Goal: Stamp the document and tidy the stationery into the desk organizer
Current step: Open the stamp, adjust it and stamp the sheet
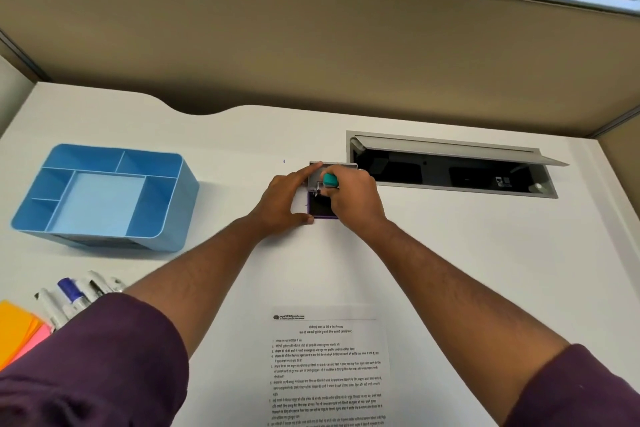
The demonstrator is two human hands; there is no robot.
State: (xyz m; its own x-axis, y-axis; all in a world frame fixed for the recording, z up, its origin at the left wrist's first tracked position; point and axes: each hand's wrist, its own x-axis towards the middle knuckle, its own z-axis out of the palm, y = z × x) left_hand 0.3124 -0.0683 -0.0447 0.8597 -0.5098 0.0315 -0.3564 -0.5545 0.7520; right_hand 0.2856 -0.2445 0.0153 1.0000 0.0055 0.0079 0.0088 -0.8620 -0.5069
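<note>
An ink pad [320,206] with a dark purple inking surface lies open near the desk's middle, its grey lid raised behind it. My left hand [287,199] grips the pad's left side, index finger on the lid and thumb at the near corner. My right hand [353,199] is closed around a stamp with a teal handle [329,179], held just over the pad's far edge. The printed document [329,367] lies near the front edge, between my forearms. The blue desk organizer [104,194] stands at the left with nothing in its compartments.
Several markers [78,295] and orange and pink sticky notes [19,329] lie at the front left, partly behind my left sleeve. An open cable hatch [450,166] is sunk into the desk at the right. A beige partition rises behind the desk.
</note>
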